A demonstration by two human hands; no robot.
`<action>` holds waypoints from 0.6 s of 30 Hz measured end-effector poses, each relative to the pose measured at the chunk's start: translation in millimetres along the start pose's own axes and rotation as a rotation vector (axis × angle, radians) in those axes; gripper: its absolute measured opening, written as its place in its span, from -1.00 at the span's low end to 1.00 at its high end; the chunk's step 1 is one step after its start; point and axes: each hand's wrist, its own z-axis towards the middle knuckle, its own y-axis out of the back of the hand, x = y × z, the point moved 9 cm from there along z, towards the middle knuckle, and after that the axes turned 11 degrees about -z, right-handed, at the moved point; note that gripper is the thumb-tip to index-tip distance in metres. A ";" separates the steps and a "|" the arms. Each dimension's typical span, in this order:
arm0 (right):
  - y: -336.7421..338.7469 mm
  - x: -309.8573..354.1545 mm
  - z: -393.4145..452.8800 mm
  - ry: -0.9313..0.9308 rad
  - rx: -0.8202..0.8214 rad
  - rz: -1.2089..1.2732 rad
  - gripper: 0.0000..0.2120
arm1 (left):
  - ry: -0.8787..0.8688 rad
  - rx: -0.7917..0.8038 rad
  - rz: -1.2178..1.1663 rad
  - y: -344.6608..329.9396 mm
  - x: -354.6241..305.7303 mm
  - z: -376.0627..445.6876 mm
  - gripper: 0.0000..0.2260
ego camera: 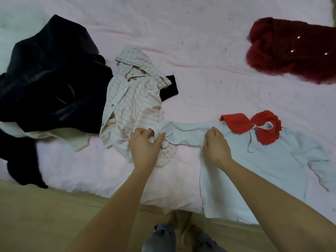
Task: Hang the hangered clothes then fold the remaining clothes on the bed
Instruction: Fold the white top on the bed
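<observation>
laid flat on the bed point(200, 42), near its front edge: white top point(263, 170) with red collar point(254, 128), body spread to the right, one long sleeve point(183, 133) stretched out to the left. left hand point(145, 148) pinching the cuff, fingers curled round it, right where it overlaps the striped shirt point(132, 106). right hand point(217, 146) curled on the shoulder seam, seemingly pinching the cloth there, though thumb hidden. held taut between both grips, probably to straighten the sleeve before folding it across the body; shoulder hold likely there to fix the fold line and keep the body from sliding. striped shirt crumpled, half over the dark jacket pile point(51, 79) at left, cream garment point(60, 137) poking out under it. fuzzy red garment point(291, 50) far right, well apart. no hangers visible, so folding stage by the look of it, with several pieces yet to do.
</observation>
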 end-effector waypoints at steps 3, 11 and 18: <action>-10.4 -3.2 1.8 -0.023 0.121 0.025 -0.67 | -0.126 0.037 0.046 -2.5 -14.7 7.7 -0.79; -27.2 -7.8 13.4 -0.059 0.237 0.048 -0.60 | 0.406 -0.085 -0.514 4.2 19.8 12.0 -0.78; -30.0 -6.8 16.3 -0.069 0.265 0.001 -0.39 | 0.044 -0.004 -0.318 12.3 -6.8 2.6 -0.93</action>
